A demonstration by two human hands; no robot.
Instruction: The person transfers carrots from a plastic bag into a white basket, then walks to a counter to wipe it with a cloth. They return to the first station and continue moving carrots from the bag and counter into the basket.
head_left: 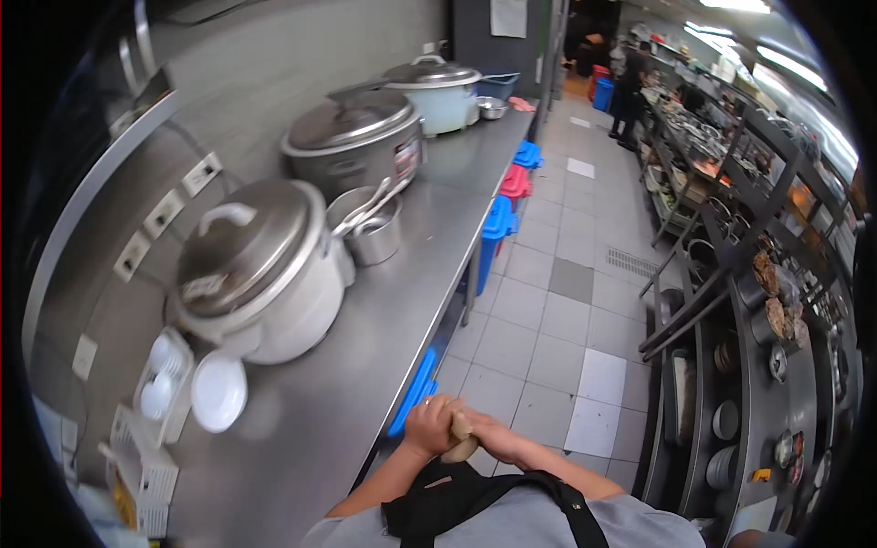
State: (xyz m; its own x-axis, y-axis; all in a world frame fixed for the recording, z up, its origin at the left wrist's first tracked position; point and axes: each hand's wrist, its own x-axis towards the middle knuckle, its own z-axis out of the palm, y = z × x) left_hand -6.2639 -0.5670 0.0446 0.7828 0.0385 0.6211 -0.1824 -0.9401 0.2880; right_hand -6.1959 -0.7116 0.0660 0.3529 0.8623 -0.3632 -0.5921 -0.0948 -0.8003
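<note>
My left hand [429,426] and my right hand [494,438] meet low in the head view, in front of a black apron [448,500]. Between them is a small smooth beige object [462,446], partly covered by the fingers, and its kind is not clear. The left fingers curl around its upper end, while the right fingers close against its other side. Both hands are beside the front edge of the steel counter [365,352], above the floor.
Large rice cookers [265,274] line the counter, with a metal pot [375,233] holding ladles. A white bowl [219,391] and plastic baskets [146,466] are nearer. Lidded bins [498,224] stand below. Shelving [731,310] borders the aisle; a person [630,91] stands far off.
</note>
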